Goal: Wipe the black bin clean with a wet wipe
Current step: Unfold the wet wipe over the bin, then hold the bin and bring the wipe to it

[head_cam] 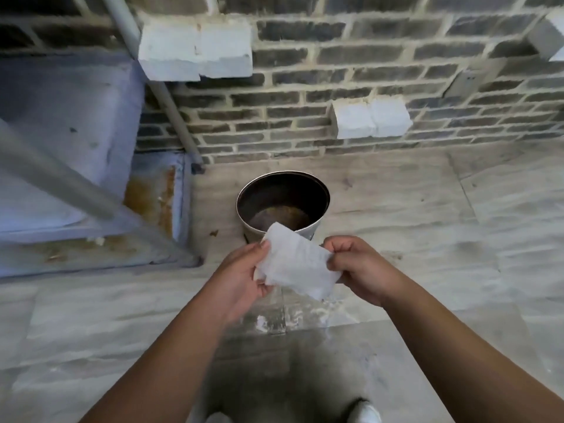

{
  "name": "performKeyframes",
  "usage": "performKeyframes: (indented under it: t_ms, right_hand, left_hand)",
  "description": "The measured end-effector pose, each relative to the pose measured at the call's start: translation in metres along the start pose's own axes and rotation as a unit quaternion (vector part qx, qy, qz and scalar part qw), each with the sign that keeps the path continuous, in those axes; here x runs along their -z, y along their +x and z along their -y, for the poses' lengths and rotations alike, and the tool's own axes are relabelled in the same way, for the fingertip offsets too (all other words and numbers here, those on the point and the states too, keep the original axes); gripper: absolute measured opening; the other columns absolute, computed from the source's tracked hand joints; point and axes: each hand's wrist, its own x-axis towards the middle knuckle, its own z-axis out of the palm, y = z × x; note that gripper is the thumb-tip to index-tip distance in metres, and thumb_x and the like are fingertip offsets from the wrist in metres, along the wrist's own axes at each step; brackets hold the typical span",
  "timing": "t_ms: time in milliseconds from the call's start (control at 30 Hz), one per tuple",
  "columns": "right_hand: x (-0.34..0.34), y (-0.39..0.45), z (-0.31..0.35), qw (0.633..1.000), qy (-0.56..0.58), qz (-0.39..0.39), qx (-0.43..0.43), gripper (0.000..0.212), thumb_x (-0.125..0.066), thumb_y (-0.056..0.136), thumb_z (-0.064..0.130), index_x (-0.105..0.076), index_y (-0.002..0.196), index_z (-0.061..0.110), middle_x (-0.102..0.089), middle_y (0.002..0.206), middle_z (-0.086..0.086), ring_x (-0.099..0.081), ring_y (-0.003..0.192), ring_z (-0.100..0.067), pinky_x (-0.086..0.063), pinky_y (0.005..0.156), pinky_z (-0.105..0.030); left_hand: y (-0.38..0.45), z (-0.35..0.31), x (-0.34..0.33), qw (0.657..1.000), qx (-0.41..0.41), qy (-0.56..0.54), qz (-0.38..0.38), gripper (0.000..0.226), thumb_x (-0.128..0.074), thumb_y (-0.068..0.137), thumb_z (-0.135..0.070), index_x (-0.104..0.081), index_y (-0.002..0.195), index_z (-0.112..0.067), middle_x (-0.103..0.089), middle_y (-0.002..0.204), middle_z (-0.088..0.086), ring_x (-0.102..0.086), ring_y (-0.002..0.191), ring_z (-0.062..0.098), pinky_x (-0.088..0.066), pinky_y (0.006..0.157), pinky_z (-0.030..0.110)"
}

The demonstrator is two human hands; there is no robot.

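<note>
**Wipe stretched out, bin waiting just beyond my hands**

I hold the wet wipe (pixel 297 264) between both hands, above the floor (pixel 427 254) and not yet touching anything else. My left hand (pixel 244 276) pinches its near-left edge, thumb on top and fingers curled underneath; my right hand (pixel 357 267) is closed on the opposite edge with thumb and fingertips. I judge I am pulling it flat so that I get a broad wiping face instead of a wad.

The wipe is a rough rectangle, partly folded. Its long axis slants from the far-left corner, up by the bin's rim, down to the near-right corner hanging below my right hand.

The black bin (pixel 282 203) stands upright on the floor just beyond my hands, its round mouth open toward me, its axis vertical. The wipe's far corner overlaps the near rim in my view, though it seems to be above it and not in contact. The bottom inside looks brownish, probably dirt. The brick wall (pixel 335 87) is close behind the bin, and a metal frame (pixel 76 190) is off beyond my left hand.

No wiping has begun, as far as I can judge.
</note>
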Motion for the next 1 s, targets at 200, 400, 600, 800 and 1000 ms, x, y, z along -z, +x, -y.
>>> performKeyframes:
  t_ms: [200, 400, 600, 800, 1000]
  right_hand:
    - [0.052, 0.098, -0.107, 1.000, -0.013, -0.020, 0.020, 0.014, -0.061, 0.070, 0.010, -0.052, 0.063, 0.017, -0.055, 0.058, 0.004, -0.053, 0.053, -0.011, -0.041, 0.047, -0.021]
    - [0.064, 0.131, -0.132, 0.993, -0.026, -0.076, 0.085, 0.013, -0.060, 0.092, 0.007, -0.062, 0.082, 0.016, -0.066, 0.082, -0.006, -0.062, 0.072, -0.020, -0.050, 0.061, -0.032]
    - [0.062, 0.143, -0.150, 0.991, 0.092, -0.038, 0.094, 0.010, -0.068, 0.082, 0.010, -0.069, 0.092, 0.010, -0.074, 0.086, -0.008, -0.069, 0.075, -0.022, -0.054, 0.057, -0.029]
    - [0.075, 0.150, -0.143, 0.987, 0.054, -0.052, 0.143, 0.005, -0.069, 0.083, 0.012, -0.073, 0.084, 0.014, -0.075, 0.081, -0.007, -0.070, 0.072, -0.023, -0.054, 0.056, -0.029]
    - [0.099, 0.137, -0.114, 0.976, 0.098, -0.076, 0.180, 0.016, -0.063, 0.075, 0.007, -0.072, 0.069, 0.019, -0.070, 0.067, 0.001, -0.067, 0.064, -0.015, -0.053, 0.055, -0.025]
  left_hand:
    - [0.117, 0.099, 0.062, 0.989, -0.129, 0.049, -0.053, 0.029, -0.074, 0.074, -0.020, -0.069, 0.101, -0.011, -0.071, 0.107, 0.016, -0.067, 0.094, 0.031, -0.052, 0.078, 0.042]
    - [0.154, 0.104, 0.071, 0.947, -0.198, 0.223, -0.120, 0.013, -0.063, 0.087, -0.004, -0.063, 0.100, -0.001, -0.070, 0.081, 0.005, -0.061, 0.062, 0.005, -0.047, 0.055, 0.018]
    - [0.161, 0.099, 0.079, 0.962, -0.176, 0.196, -0.075, 0.008, -0.068, 0.078, -0.027, -0.070, 0.087, -0.027, -0.073, 0.085, 0.004, -0.061, 0.072, 0.021, -0.045, 0.060, 0.032]
    - [0.181, 0.079, 0.088, 0.834, -0.361, 0.387, -0.153, 0.010, -0.062, 0.075, -0.031, -0.057, 0.079, -0.039, -0.059, 0.075, -0.022, -0.051, 0.066, 0.000, -0.041, 0.065, 0.021]
    - [0.209, 0.069, 0.084, 0.517, -0.354, 0.762, -0.164, 0.034, -0.059, 0.078, -0.058, -0.063, 0.102, -0.033, -0.065, 0.100, -0.016, -0.050, 0.112, 0.014, -0.018, 0.091, 0.040]
